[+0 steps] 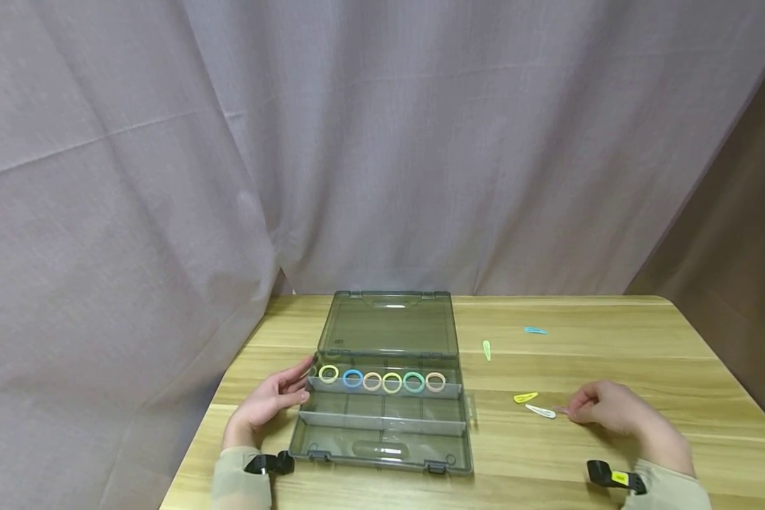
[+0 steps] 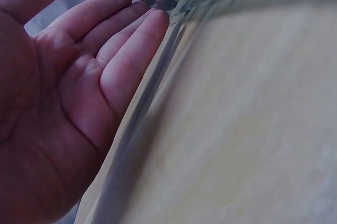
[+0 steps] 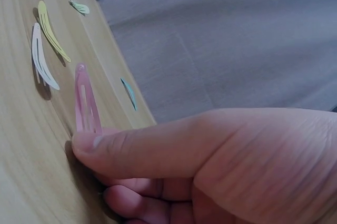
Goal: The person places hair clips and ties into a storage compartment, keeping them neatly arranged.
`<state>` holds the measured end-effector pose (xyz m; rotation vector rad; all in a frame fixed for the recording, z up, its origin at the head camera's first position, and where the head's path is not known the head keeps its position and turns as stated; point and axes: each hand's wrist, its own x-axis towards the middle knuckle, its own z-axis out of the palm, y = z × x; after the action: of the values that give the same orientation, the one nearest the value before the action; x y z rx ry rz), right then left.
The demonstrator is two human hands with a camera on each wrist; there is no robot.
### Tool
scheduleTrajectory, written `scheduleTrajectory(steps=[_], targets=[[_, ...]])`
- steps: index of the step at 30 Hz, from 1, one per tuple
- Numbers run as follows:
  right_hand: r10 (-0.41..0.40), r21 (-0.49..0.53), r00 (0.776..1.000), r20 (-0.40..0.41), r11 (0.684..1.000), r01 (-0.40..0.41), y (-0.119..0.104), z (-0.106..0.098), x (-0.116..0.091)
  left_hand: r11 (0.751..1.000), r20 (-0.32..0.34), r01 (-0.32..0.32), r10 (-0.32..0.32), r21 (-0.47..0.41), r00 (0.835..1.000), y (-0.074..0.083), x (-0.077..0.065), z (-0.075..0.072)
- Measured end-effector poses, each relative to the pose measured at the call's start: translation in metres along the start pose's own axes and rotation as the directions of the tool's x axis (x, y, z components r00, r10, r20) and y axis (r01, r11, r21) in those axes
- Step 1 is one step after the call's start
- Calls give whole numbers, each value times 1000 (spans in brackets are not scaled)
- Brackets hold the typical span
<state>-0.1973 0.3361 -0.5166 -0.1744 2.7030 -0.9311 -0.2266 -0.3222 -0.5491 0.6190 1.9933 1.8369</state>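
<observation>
Between thumb and fingertips my right hand (image 1: 618,409) pinches a pink snap hair clip (image 3: 86,100), low over the tabletop. Just left of it lie a white hair clip (image 1: 540,411) and a yellow hair clip (image 1: 525,398). My left hand (image 1: 269,402) is at the left side of a grey see-through organizer box (image 1: 382,460), its nearly straight fingers touching the wall. The box's lid (image 1: 389,326) is folded back. A row of several hair ties, among them a blue one (image 1: 353,379) and a green one (image 1: 414,382), fills the back compartment.
Farther back on the wooden table (image 1: 586,361) are a light green hair clip (image 1: 486,350) and a blue hair clip (image 1: 535,331). Two dividers cross the box, and bare floor shows in its middle and front compartments. A grey curtain (image 1: 382,156) hangs behind the table.
</observation>
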Motion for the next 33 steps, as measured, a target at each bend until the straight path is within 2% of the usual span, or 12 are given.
scheduleTrajectory(steps=[7,14,18,22,25,33], targets=[[-23,30,1000,-11,999,24,0,-1,-3,1000,-2,5,-5,5,1000,1,0,-1],[-24,107,999,-34,994,28,-2,0,-2,1000,-9,9,-9,7,1000,1,0,0],[-26,99,998,-50,995,31,-8,-2,-2,1000,-15,12,-12,21,1000,1,0,0],[-98,-7,990,-103,995,97,-23,-1,-1,999,-22,15,-14,34,1000,2,0,-1],[-173,-74,972,-157,984,164,-39,2,3,999,-27,14,-13,32,1000,2,0,-1],[-279,-39,936,-216,960,277,-80,19,12,999,-24,10,-9,37,1000,3,0,0]])
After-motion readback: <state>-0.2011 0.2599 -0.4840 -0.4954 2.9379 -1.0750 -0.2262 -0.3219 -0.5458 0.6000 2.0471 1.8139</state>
